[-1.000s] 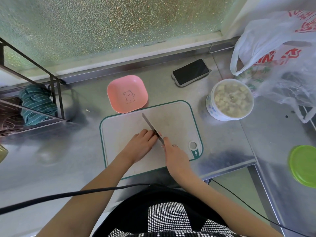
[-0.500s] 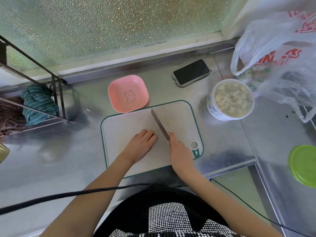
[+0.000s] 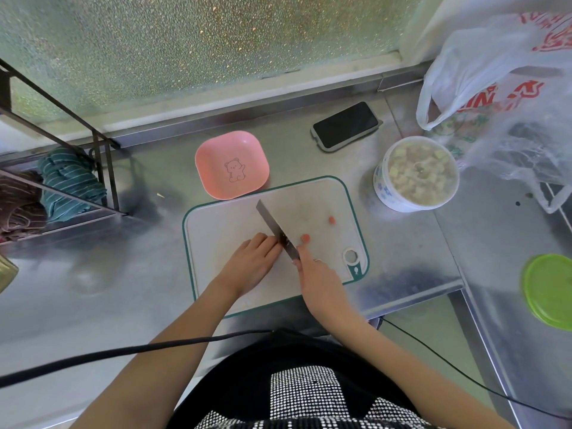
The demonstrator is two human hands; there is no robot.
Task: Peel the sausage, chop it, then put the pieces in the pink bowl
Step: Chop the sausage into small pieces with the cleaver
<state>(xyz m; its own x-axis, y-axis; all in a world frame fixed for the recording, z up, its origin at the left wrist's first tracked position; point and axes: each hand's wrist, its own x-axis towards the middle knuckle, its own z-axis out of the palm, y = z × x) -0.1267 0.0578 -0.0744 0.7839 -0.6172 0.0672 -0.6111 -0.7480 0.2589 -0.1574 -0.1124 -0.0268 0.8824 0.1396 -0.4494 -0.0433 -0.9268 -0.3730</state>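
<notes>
The sausage lies on the cutting board (image 3: 223, 230), but what is left of it is hidden under my left hand (image 3: 252, 264), which is curled down over it with the fingertips bunched just beside the blade. I cannot see its length, so I judge its long axis only from how my fingers sit: running roughly left to right across the board, square to the knife (image 3: 276, 233). My right hand (image 3: 315, 274) is closed around the knife handle, and the blade slants up and away to the left from it, its edge down on the board right against my left fingertips. So the uncut part lies to the left of the blade, under the nearer left hand, and the cut pieces lie to the right of it.

I count two sausage pieces in sight: one sausage piece (image 3: 305, 238) just right of the blade near my right hand, and a second sausage piece (image 3: 331, 220) further right and towards the back of the board, well apart from the first. One knife, one board, one pink bowl (image 3: 213, 156). The bowl sits on the counter (image 3: 123, 305) at the board's far left corner, touching or nearly touching its edge, and holds nothing yet. I judge the chopping only begun; the next cut needs my left fingers to slide back left.
</notes>
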